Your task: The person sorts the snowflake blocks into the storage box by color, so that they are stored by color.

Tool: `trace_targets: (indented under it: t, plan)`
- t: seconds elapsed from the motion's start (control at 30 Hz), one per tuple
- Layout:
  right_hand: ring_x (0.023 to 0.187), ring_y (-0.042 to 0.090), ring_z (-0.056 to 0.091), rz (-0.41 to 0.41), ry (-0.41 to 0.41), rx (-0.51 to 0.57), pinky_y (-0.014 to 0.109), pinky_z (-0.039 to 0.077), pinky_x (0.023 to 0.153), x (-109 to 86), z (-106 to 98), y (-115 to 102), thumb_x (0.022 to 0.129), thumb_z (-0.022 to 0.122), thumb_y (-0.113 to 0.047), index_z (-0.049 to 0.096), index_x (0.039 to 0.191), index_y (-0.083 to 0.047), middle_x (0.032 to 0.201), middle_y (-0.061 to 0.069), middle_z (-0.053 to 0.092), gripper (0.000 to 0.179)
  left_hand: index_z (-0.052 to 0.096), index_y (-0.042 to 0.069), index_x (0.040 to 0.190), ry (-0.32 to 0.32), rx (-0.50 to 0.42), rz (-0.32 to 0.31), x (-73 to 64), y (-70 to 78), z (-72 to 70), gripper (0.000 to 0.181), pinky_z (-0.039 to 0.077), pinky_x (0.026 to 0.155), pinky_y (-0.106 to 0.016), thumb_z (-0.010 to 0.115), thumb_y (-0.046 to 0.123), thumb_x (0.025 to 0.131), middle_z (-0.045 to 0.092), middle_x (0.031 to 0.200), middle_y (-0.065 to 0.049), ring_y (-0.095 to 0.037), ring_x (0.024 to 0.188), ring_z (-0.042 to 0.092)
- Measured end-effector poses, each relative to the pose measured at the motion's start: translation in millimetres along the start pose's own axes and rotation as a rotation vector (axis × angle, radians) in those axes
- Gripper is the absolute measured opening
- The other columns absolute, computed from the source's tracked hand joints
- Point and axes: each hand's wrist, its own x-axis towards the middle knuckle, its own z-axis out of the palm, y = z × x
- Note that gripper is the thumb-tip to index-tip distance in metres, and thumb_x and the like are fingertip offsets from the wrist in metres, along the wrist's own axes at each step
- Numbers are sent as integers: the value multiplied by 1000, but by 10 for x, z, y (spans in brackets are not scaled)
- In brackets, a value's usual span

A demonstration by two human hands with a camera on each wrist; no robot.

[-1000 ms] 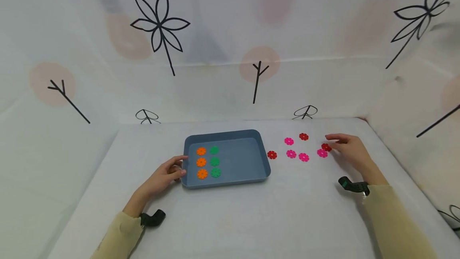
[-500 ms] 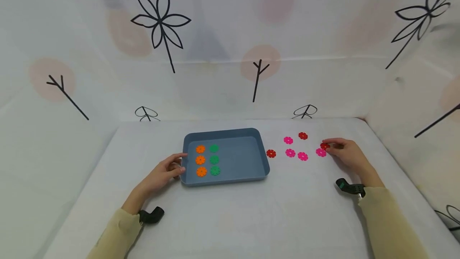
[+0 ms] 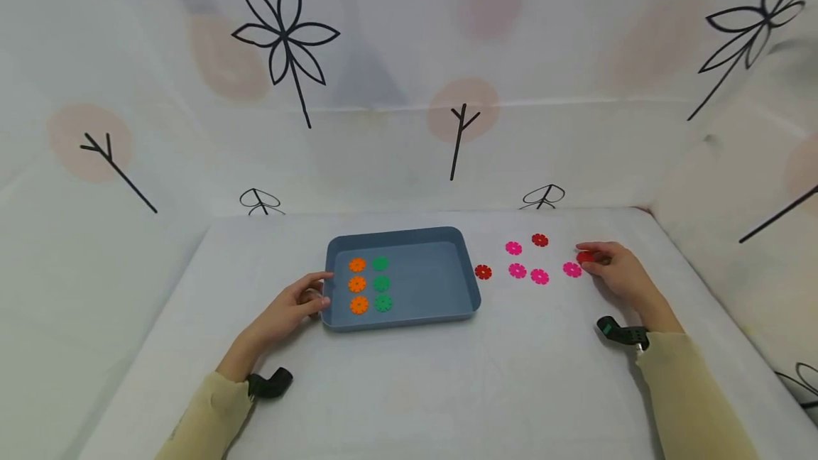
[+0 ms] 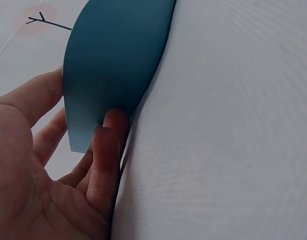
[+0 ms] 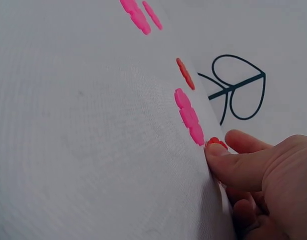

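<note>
My right hand pinches a red flower-shaped disc between thumb and fingers at the right of the table. In the right wrist view the thumb covers much of this red disc, and a pink flower-shaped disc lies right beside the fingertips. My left hand holds the left end of the blue-grey tray, with fingertips on its rim. Curled fingers press the tray's outer wall in the left wrist view. A column of orange discs and one of green discs lie inside the tray.
Several pink discs lie flat between tray and right hand. Two more red discs are there, one red disc close to the tray's right side and another red disc farther back. A patterned cloth wall stands behind the table.
The red disc under my right fingers has tilted and shifted slightly away from the pink disc it overlapped. My left hand stays at the tray's left end.
</note>
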Motion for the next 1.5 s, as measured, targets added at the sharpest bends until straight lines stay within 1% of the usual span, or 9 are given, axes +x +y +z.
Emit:
trace_targets:
  t: [0.2,0.33,0.47,0.73,0.93,1.13,1.27,1.37,1.5]
  plan:
    - [114,44,44,14,18,18,53,43,90,-6,-5,19,98,64,-12,54,135,3,127,27,48,42,47,12,147,-2,-3,-5,-2,11,-3,56,48,78,-29,68,26,97,50,125,-17,-27,95,57]
    - [110,40,46,21,30,36,47,41,87,-12,-8,44,98,64,-18,55,133,4,125,26,52,42,47,12,147,-3,-3,-7,-4,14,-2,56,48,78,-29,68,27,97,50,125,-17,-27,96,57]
    - [112,40,46,39,38,47,41,43,86,-19,-13,65,102,59,-23,53,134,2,126,25,53,41,47,12,146,-4,-5,-2,4,11,1,55,49,80,-29,67,26,97,50,125,-18,-27,96,57]
    - [123,45,41,71,31,92,49,46,93,-16,-33,88,105,50,-23,50,137,2,132,27,48,41,48,12,146,4,-1,-4,1,14,8,54,49,79,-29,67,26,97,50,124,-17,-26,95,58]
    - [125,46,40,73,28,112,32,47,86,-10,-54,80,106,47,-21,50,140,0,135,27,47,40,48,12,146,4,-3,-1,-4,14,0,54,49,78,-28,67,26,97,50,125,-17,-26,95,58]
    - [132,44,33,103,22,200,20,48,85,-27,-60,86,108,43,-25,47,146,-1,147,28,39,45,48,11,146,3,1,-2,-31,4,-7,54,49,75,-28,67,25,97,50,125,-18,-26,93,58]
    - [122,36,40,105,49,222,12,45,74,-43,-65,87,107,43,-26,49,144,-1,144,27,43,45,48,11,145,4,-3,-3,-38,-1,-5,54,51,76,-28,67,24,97,50,125,-18,-26,93,58]
    - [113,30,43,110,74,212,11,44,70,-47,-85,90,107,44,-26,50,143,-1,138,26,45,45,48,11,146,1,-7,4,-16,-10,2,54,51,76,-28,67,25,97,50,125,-18,-27,94,58]
    - [108,26,47,124,69,215,11,45,69,-48,-121,95,106,46,-31,49,144,-1,137,27,47,49,48,11,146,-2,-10,10,10,-7,3,54,51,75,-28,67,25,97,50,125,-18,-27,93,58]
